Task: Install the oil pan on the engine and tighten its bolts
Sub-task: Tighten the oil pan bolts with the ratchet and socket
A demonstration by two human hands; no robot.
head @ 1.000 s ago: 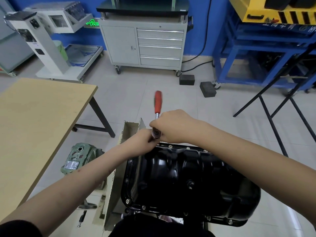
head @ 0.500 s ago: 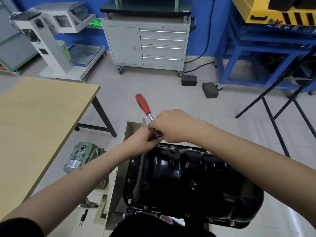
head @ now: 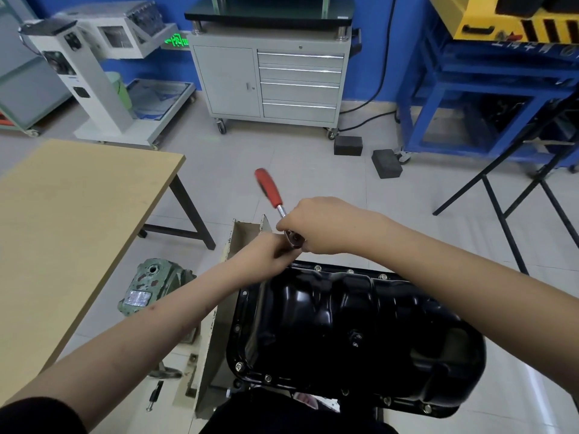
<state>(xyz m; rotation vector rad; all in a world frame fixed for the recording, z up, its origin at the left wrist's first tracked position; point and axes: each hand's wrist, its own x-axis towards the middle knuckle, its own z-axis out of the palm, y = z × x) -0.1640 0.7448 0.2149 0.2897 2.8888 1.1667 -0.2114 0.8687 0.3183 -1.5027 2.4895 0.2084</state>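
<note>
Pan (head: pixel 344 324) sits bolted under both hands. Right hand (head: pixel 326 225) grips ratchet (head: pixel 283 213) head; left hand (head: pixel 269 250), just below, seems to steady the socket, grip unclear.

Both bare forearms reach forward and meet in the middle. Right hand (head: pixel 326 225) is on top, knuckles up, fingers curled down around the chrome head of the red-handled ratchet wrench (head: pixel 275 202). Left hand (head: pixel 269 250) sits just under it, fingertips tucked beneath and mostly hidden.
</note>
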